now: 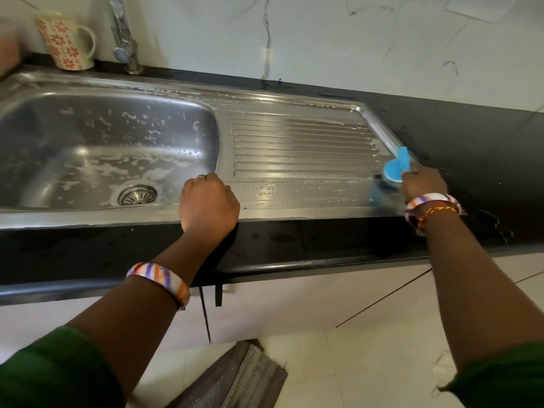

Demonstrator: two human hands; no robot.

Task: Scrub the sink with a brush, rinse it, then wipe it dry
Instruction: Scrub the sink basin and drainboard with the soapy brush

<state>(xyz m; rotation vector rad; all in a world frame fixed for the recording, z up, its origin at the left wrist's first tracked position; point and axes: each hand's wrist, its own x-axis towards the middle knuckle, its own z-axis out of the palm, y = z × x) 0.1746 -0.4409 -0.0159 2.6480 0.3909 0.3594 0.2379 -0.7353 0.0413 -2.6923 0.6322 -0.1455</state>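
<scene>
A steel sink (97,219) with a soapy basin on the left and a ribbed drainboard (303,142) on the right sits in a black counter. My right hand (422,182) grips a blue brush (394,167) and holds it bristles-down on the drainboard's near right corner. My left hand (207,203) rests with curled fingers on the sink's front rim, beside the basin's right edge, holding nothing. Foam streaks cover the basin floor around the drain (137,195).
A chrome tap (125,39) rises behind the basin. A flowered mug (66,42) stands on the black counter (471,142) at the back left. A marble-patterned wall is behind. A grey mat (235,378) lies on the tiled floor below the cabinet doors.
</scene>
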